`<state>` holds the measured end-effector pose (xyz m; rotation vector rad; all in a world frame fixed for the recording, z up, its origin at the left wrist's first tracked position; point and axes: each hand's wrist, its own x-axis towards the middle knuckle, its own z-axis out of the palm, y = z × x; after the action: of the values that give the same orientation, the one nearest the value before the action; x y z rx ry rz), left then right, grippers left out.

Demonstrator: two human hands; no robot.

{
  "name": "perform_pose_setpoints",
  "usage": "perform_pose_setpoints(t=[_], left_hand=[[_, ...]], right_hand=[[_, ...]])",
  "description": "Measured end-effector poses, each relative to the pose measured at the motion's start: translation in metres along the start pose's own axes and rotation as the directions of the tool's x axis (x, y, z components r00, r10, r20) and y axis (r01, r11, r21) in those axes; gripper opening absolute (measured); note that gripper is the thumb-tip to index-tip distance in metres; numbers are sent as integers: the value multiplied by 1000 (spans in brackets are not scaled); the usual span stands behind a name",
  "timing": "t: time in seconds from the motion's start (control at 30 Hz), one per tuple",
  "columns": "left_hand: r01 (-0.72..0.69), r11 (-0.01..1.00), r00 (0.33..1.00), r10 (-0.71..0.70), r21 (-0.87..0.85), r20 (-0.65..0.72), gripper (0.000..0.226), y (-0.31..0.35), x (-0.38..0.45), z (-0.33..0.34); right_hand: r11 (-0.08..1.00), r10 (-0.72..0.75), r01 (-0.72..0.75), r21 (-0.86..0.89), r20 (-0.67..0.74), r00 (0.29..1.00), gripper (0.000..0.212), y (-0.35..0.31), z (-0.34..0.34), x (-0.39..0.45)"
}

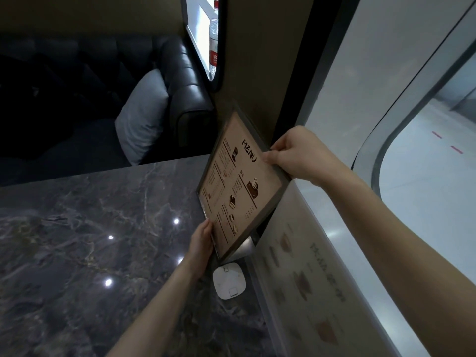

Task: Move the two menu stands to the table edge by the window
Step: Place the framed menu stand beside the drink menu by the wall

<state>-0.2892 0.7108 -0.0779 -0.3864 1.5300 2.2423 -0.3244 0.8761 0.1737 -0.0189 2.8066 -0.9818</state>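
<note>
A framed menu stand [239, 186] with a beige "MENU" sheet is tilted above the dark marble table [90, 240], close to the window side. My left hand [201, 240] grips its lower edge and my right hand [291, 153] grips its upper edge. A second menu stand [304, 279], pale with faint pictures of dishes, stands along the table edge by the window [386, 99], to the right of the held one. Whether the base of the held stand touches the table is hidden behind the frame.
A white rounded square device [229, 280] lies on the table just below the held stand. Across the table stands a dark leather sofa [180, 81] with a grey cushion [141, 117]. A water bottle [213, 45] shows in a wall opening.
</note>
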Motion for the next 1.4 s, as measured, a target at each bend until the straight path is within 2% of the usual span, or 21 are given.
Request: perform_pose_setpoints(t=[0.87, 1.1, 1.23, 1.33, 1.4], left_hand=[[88, 994, 996, -90, -60, -23, 33, -1, 10, 24], [108, 989, 993, -111, -97, -27, 34, 1, 9, 30], [113, 993, 992, -114, -32, -62, 35, 2, 5, 36], [186, 982, 979, -188, -37, -77, 40, 6, 2, 39], [220, 975, 974, -217, 44, -67, 49, 7, 0, 36]], right_hand=[[996, 81, -77, 38, -111, 991, 17, 12, -8, -5], [998, 62, -60, 19, -110, 992, 16, 14, -10, -5], [998, 62, -59, 27, -106, 992, 17, 15, -10, -5], [998, 56, -52, 33, -105, 993, 16, 16, -9, -6], [998, 49, -45, 33, -114, 992, 17, 17, -9, -8]])
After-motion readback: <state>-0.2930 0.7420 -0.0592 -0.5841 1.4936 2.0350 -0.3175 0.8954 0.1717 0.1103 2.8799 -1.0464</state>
